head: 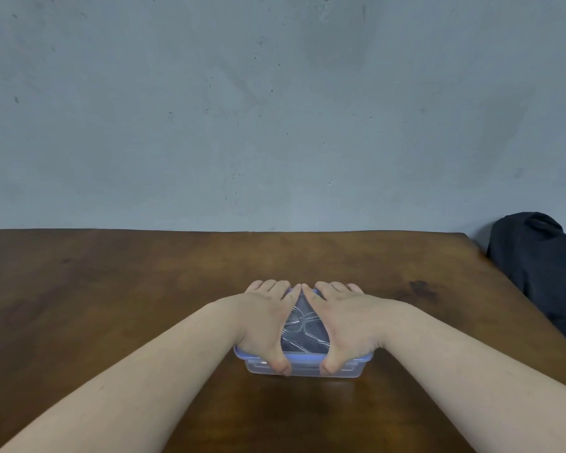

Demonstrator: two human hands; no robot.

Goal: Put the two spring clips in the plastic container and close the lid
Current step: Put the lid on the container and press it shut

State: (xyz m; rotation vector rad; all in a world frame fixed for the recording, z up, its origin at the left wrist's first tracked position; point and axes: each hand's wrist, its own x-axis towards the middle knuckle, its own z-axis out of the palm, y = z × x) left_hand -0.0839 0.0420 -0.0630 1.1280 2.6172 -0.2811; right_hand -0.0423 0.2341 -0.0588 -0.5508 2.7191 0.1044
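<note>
A clear plastic container point(304, 369) with a blue-rimmed lid point(303, 356) sits on the brown wooden table, near its front middle. Through the lid, metal spring clips point(299, 325) show inside. My left hand point(262, 317) lies palm down on the lid's left half, with its thumb hooked over the near wall. My right hand point(345, 318) mirrors it on the right half, thumb over the near wall. The index fingertips nearly meet at the lid's far edge. Most of the lid is hidden under my hands.
The wooden table point(111, 305) runs back to a grey wall. A dark cloth bundle point(543, 273) rests at the table's right edge, beside the far right corner.
</note>
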